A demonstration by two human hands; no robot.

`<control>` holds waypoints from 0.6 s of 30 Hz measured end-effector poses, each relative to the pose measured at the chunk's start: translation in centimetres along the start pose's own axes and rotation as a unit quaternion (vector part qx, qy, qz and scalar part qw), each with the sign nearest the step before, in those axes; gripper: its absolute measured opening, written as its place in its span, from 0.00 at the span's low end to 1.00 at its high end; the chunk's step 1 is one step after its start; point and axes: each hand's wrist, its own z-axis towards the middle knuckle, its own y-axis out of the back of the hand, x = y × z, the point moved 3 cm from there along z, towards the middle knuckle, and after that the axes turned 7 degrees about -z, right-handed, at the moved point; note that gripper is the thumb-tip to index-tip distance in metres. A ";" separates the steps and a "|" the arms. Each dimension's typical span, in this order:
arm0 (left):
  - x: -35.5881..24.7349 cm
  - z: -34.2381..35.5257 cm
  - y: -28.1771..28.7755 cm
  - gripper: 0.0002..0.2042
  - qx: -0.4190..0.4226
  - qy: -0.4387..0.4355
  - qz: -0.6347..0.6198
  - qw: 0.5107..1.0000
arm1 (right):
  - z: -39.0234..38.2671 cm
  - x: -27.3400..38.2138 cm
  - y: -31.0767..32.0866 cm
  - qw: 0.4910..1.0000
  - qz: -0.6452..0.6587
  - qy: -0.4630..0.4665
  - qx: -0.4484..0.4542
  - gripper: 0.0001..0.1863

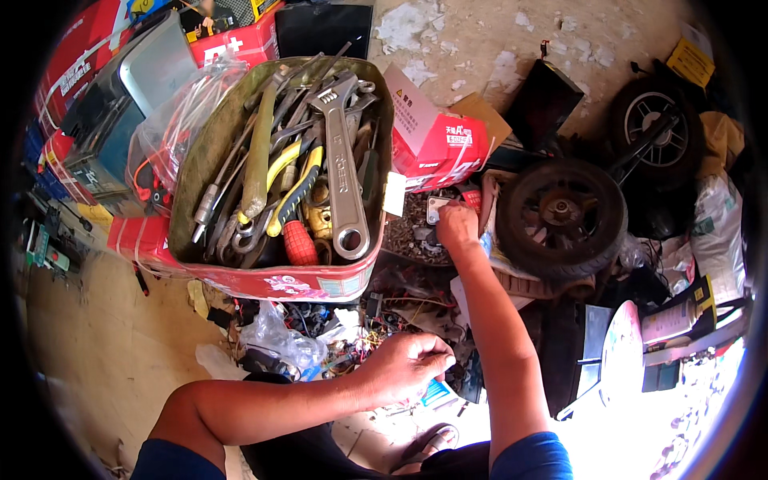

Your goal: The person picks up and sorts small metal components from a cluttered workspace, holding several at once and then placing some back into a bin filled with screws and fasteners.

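Crowding the right hand [460,227] are a tool bin [240,280] at nine o'clock and a wheel [562,210] at three; its fingertips meet a metal plate [434,210] at ten, grip hidden. Left hand [410,366], at seven, curls, contents unclear.

There are two wheels [562,210] and apparently one metal piece [434,210]

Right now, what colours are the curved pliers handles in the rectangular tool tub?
Yellow and black; the handles show best in the head view.
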 end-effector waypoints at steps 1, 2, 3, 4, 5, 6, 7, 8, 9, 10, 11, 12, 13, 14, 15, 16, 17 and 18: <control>0.0 -0.1 0.3 0.11 -0.014 -0.008 0.007 1.000 | 0.1 1.6 1.5 0.996 0.086 -0.001 -0.020 0.05; -0.3 -0.2 0.4 0.10 -0.023 -0.017 0.015 0.999 | 0.2 2.8 2.6 0.995 0.101 -0.005 -0.018 0.05; -0.4 -0.1 0.5 0.09 -0.034 -0.027 0.023 0.999 | 0.4 3.9 3.4 0.993 0.118 -0.009 -0.016 0.07; -0.4 0.1 0.5 0.09 -0.030 -0.029 0.018 0.999 | 0.4 4.1 3.6 0.987 0.156 0.009 -0.028 0.07; -0.2 0.3 0.4 0.08 -0.027 -0.031 0.013 0.999 | 0.5 4.4 3.2 0.979 0.195 0.036 -0.039 0.09; 0.0 0.6 0.3 0.08 -0.025 -0.033 0.008 0.999 | 0.6 4.7 2.6 0.969 0.234 0.064 -0.051 0.11; 0.4 1.0 0.2 0.09 -0.022 -0.045 0.016 0.999 | 0.7 5.0 2.2 0.956 0.272 0.090 -0.062 0.13; 1.1 1.4 0.1 0.11 -0.019 -0.056 0.024 0.998 | 0.8 5.6 1.8 0.955 0.278 0.105 -0.001 0.21; 1.4 1.7 0.0 0.12 -0.016 -0.067 0.032 0.997 | 1.3 6.6 0.8 0.946 0.291 0.142 -0.007 0.23; 0.4 1.7 -0.4 0.12 0.004 -0.042 0.054 0.998 | 1.4 6.9 -1.3 0.940 0.296 0.172 -0.007 0.24; -0.2 1.6 -0.5 0.12 0.007 -0.039 0.050 0.998 | 1.8 8.4 -1.6 0.928 0.309 0.208 -0.011 0.25; -0.7 1.6 -0.7 0.12 0.011 -0.036 0.045 0.998 | 1.9 9.4 -2.2 0.932 0.318 0.174 0.029 0.28; -0.6 1.8 -0.7 0.12 0.007 -0.030 0.042 0.999 | 2.0 10.1 -2.0 0.939 0.287 0.186 0.005 0.28; -0.5 2.0 -0.7 0.12 0.003 -0.025 0.038 0.999 | 2.0 10.6 -1.8 0.946 0.256 0.198 -0.019 0.28; -0.5 2.3 -0.7 0.12 0.000 -0.021 0.036 0.999 | 1.8 10.6 -1.7 0.952 0.224 0.206 -0.030 0.26; -0.4 2.5 -0.6 0.12 -0.005 -0.020 0.033 0.999 | 1.8 10.7 -1.2 0.957 0.191 0.215 -0.043 0.25; -0.4 2.7 -0.4 0.12 -0.011 -0.018 0.031 0.999 | 1.6 10.4 -0.9 0.951 0.208 0.226 -0.026 0.23; -0.4 2.8 -0.3 0.12 -0.018 -0.022 0.038 0.999 | 1.4 10.0 -0.7 0.945 0.226 0.236 -0.009 0.21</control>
